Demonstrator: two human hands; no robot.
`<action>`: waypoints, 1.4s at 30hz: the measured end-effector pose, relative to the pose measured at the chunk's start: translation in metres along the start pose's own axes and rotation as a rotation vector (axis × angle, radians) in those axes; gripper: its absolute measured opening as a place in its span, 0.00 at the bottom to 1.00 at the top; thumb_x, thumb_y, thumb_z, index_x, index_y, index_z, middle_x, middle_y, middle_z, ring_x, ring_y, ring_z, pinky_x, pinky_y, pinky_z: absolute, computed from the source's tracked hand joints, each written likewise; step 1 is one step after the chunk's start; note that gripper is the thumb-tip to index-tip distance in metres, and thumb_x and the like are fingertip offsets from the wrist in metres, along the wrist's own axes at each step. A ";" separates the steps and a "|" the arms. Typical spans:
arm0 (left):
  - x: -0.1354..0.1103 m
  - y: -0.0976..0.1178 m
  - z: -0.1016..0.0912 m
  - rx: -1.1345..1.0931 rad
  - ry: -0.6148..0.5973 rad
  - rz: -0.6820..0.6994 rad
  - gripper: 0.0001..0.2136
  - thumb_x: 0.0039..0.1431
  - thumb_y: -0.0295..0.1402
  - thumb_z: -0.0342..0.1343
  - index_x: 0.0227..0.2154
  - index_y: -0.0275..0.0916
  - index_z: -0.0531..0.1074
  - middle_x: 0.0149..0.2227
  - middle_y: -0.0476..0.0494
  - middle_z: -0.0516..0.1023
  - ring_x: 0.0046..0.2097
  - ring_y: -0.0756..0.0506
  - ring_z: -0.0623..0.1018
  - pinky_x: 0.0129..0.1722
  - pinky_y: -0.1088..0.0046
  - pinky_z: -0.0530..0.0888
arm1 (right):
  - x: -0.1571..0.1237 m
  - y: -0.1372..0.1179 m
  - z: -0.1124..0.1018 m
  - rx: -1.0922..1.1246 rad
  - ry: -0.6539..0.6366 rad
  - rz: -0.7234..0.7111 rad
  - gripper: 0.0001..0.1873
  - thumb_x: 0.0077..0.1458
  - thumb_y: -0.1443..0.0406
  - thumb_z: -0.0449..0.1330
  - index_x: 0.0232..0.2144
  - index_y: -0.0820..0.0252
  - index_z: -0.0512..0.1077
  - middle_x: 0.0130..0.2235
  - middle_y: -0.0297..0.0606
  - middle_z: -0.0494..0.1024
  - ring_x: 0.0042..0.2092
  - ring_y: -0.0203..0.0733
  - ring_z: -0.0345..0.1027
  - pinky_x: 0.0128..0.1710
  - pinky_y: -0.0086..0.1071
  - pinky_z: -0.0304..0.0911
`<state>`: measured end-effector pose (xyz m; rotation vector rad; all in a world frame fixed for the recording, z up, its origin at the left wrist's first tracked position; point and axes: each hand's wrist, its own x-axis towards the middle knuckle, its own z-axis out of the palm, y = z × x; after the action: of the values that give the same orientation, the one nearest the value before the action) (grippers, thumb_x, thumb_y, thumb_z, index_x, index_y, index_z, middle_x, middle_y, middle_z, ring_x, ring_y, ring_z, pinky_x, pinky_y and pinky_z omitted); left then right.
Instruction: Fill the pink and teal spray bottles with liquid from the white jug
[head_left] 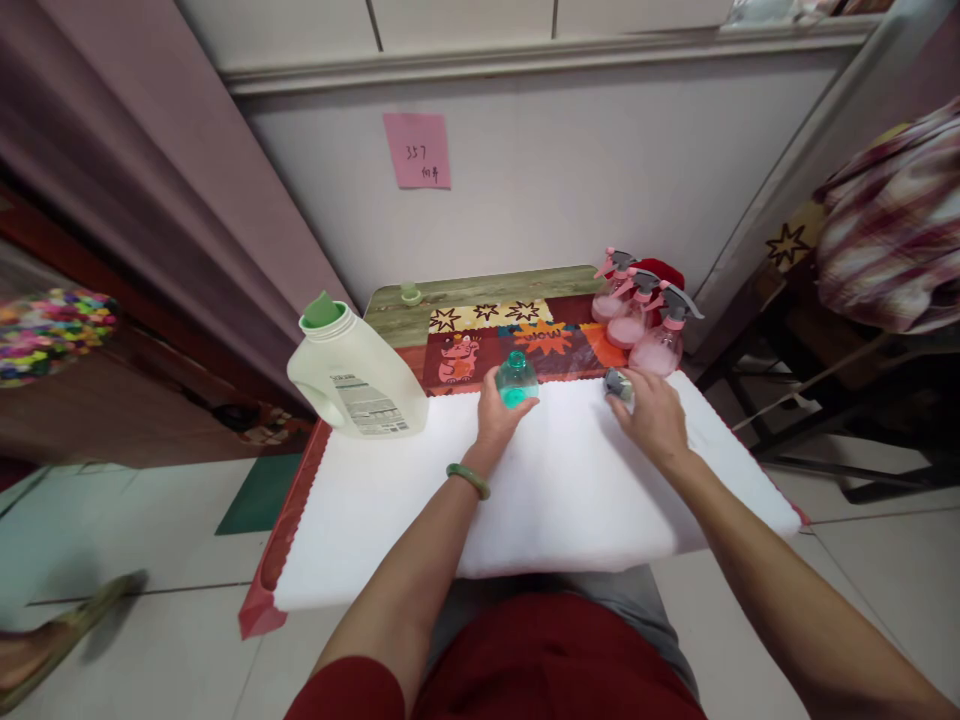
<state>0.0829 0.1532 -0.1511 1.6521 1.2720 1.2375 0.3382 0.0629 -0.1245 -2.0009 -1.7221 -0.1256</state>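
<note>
My left hand (499, 413) is wrapped round a small clear green bottle (516, 380) standing upright with no cap, at the far edge of the white cloth (540, 480). A green bracelet sits on that wrist. My right hand (654, 413) rests on the cloth to the right, fingers closed over a small grey spray head (618, 383). Just beyond the right hand stand three pink spray bottles (646, 315) with grey triggers.
A large white detergent jug (358, 378) with its green cap open stands at the cloth's left far corner. A small green cap (410, 293) lies on the wooden table edge behind it. A chair with plaid fabric (892, 240) is at the right.
</note>
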 end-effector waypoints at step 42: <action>-0.111 0.016 -0.238 -0.554 0.558 -0.418 0.30 0.42 0.46 0.74 0.49 0.47 0.71 0.60 0.38 0.70 0.57 0.37 0.75 0.46 0.56 0.80 | 0.042 -0.329 0.006 1.487 -0.229 -0.049 0.39 0.31 0.56 0.79 0.47 0.54 0.71 0.48 0.39 0.82 0.48 0.49 0.75 0.50 0.44 0.72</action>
<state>-0.1465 0.0365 -0.0951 0.6269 1.3317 1.6414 0.0324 0.1302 -0.0141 -0.8305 -1.2333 1.0711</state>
